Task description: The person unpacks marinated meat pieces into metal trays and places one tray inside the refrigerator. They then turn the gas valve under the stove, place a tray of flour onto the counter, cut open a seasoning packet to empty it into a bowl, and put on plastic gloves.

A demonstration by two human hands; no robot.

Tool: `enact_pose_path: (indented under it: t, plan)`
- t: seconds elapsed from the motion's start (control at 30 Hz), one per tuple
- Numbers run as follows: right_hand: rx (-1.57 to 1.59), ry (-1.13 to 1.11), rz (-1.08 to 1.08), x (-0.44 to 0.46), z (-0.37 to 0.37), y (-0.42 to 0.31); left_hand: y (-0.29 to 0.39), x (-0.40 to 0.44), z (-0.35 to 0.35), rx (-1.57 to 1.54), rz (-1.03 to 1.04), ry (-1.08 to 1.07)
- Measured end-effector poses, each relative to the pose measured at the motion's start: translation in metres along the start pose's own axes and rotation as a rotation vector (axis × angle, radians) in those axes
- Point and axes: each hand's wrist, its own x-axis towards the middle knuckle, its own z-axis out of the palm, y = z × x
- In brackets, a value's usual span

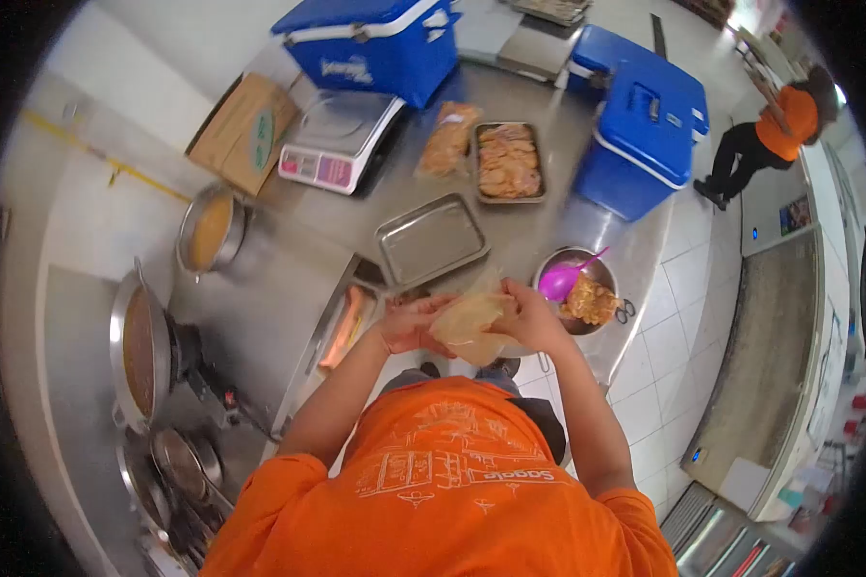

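Between my two hands, in front of my body, is a pale, see-through plastic bag. My left hand is closed on its left side, and my right hand grips its upper right edge. An empty metal tray lies just beyond my hands. To the right sits a metal bowl with pieces of coated food and a pink spoon. Left of my left hand, a long metal tray holds something pinkish-orange.
Blue coolers and a scale stand farther back, with a filled tray and a bagged item between. A pot and wide pan are left. Another person stands at the far right.
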Motion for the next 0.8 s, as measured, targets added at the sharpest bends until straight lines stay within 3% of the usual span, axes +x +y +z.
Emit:
enact_pose_path:
  t: [0.1,0.2,0.3,0.4,0.6,0.67,0.8]
  plan:
    - [-0.251,0.043,-0.166,0.012,0.049,0.007,-0.015,-0.053,-0.058,0.01,0.075,0.185]
    - [-0.533,0.001,-0.199,0.033,0.116,0.03,-0.065,-0.118,-0.134,0.149,0.159,0.586]
    - [-0.514,-0.05,0.034,0.062,0.203,0.06,-0.106,-0.17,-0.17,0.13,0.094,0.927]
    - [-0.567,-0.11,0.201,0.101,0.28,0.123,-0.151,-0.216,-0.188,0.044,0.111,0.968]
    - [-0.41,0.226,0.643,0.156,0.368,0.217,-0.195,-0.27,-0.173,-0.046,0.02,1.076]
    - [-0.16,0.153,0.538,0.151,0.384,0.242,-0.201,-0.283,-0.172,-0.074,0.001,1.107]
    - [-0.336,-0.359,0.378,0.119,0.371,0.258,-0.2,-0.287,-0.176,-0.066,0.008,1.126]
